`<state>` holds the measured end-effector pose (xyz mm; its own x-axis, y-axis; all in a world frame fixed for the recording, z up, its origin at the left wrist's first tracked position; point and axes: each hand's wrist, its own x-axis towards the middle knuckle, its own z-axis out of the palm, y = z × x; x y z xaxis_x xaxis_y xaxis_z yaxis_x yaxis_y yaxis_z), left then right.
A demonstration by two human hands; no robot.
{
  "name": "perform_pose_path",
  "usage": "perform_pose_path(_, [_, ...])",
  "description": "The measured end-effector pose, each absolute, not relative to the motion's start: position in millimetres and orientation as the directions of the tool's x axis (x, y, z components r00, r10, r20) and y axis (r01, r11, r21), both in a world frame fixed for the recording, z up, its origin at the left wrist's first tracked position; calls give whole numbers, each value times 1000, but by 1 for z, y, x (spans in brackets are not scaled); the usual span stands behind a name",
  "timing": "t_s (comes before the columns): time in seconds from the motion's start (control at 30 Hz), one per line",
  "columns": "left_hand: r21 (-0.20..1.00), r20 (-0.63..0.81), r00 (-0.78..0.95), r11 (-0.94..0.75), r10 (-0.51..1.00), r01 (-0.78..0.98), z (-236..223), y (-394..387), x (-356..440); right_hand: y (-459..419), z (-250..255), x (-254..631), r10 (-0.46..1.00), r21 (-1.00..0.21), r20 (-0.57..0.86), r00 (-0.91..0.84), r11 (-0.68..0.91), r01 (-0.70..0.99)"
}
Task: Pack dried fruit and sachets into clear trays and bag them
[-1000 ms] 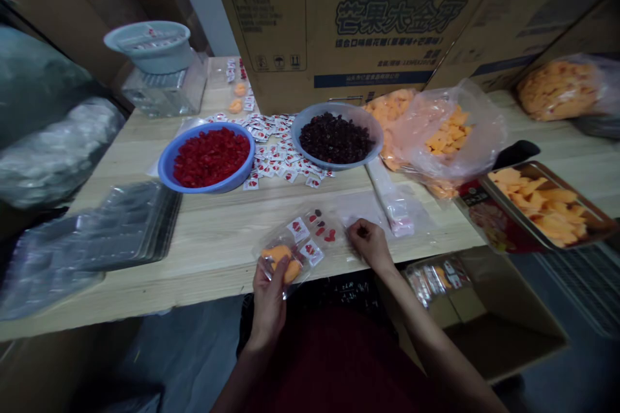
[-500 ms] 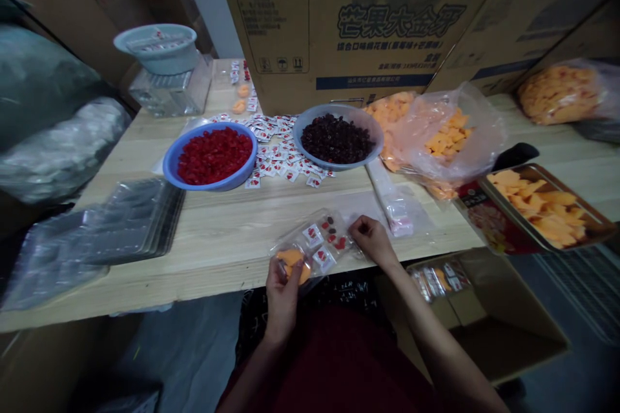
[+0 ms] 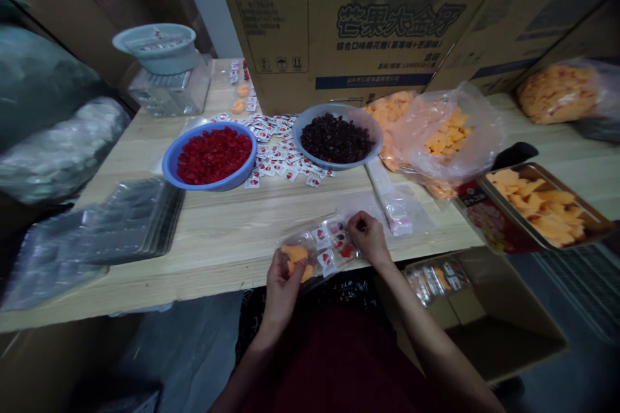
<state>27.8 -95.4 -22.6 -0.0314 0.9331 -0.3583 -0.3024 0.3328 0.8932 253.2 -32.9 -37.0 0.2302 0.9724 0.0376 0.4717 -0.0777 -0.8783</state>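
Observation:
Between my hands, at the table's front edge, is a clear plastic tray [image 3: 323,246] with a clear bag around it. It holds orange pieces, small white packets with red prints, and red and dark pieces. My left hand [image 3: 285,277] grips the tray's left end, thumb on top beside the orange pieces. At the right end my right hand [image 3: 368,235] has its fingers closed in a pinch by the bag's edge; the exact spot they grip is partly hidden. Just beyond it lies a stack of flat clear bags [image 3: 391,200].
A blue bowl of red pieces [image 3: 170,168], a bowl of dark pieces [image 3: 310,158] and scattered packets [image 3: 278,158] stand behind. Empty trays [image 3: 140,219] are stacked left. Orange pieces fill a bag [image 3: 448,132] and a tin [image 3: 537,206] at right. An open carton [image 3: 513,310] sits below.
The tray and its left end have shifted slightly right, toward my right hand, and the bag now covers more of it. My right hand has moved slightly left.

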Motion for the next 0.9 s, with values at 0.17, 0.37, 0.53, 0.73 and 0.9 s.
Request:
perform_pose_path(0.17, [886,-358,14,344,934,-312,-18,-92,27,-29,-44,256,976,-899,30,216,-68,433])
perform_pose_path(0.37, [896,-360,27,354,932,-266,-21,-84,22,-31,-42,259,983,-893,45,176,-40,448])
perform_pose_path(0.53, [923,-343,-31,331,939,-198,-27,-78,24,-39,-31,249,979,-820,148,136,45,571])
perform_pose_path(0.73, [910,-356,-47,335,933,-243,-29,-82,47,-49,-29,231,964,-692,266,-21,206,692])
perform_pose_path(0.9, [896,-370,-24,350,929,-272,-33,-83,56,-46,-29,243,949,-686,281,140,97,722])
